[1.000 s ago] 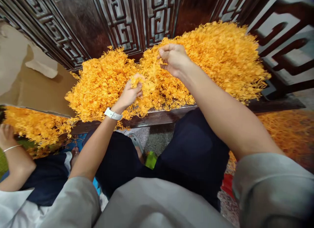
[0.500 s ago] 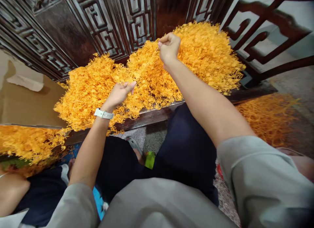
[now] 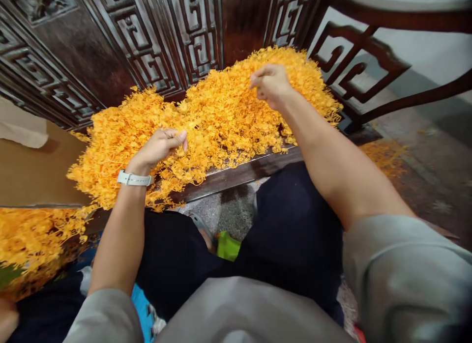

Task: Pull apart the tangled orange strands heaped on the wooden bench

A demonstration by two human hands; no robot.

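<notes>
A long heap of yellow-orange, curly stringy strands with small blossom-like tufts (image 3: 224, 117) is spread along a dark wooden bench seat (image 3: 236, 177). My left hand (image 3: 160, 145), below a pale watch strap, is over the left part of the heap. Its fingers are curled and its thumb lies forward along them, apparently pinching some orange strands. My right hand (image 3: 272, 83) hovers over the right part of the heap with its thumb and fingertips pressed together. Whatever is between those fingertips is too fine and blurred to make out.
A carved dark wood backrest (image 3: 147, 48) rises behind the heap, and an openwork armrest (image 3: 368, 68) bounds it on the right. At left stands a cardboard box (image 3: 40, 171), with more orange strands (image 3: 37, 230) below it. Another person's dark-clothed leg (image 3: 47, 303) shows at lower left.
My view has shifted to the right. My right hand has moved rightward and slightly down, away from my left hand. The thin strand that stretched between my hands no longer shows clearly.
</notes>
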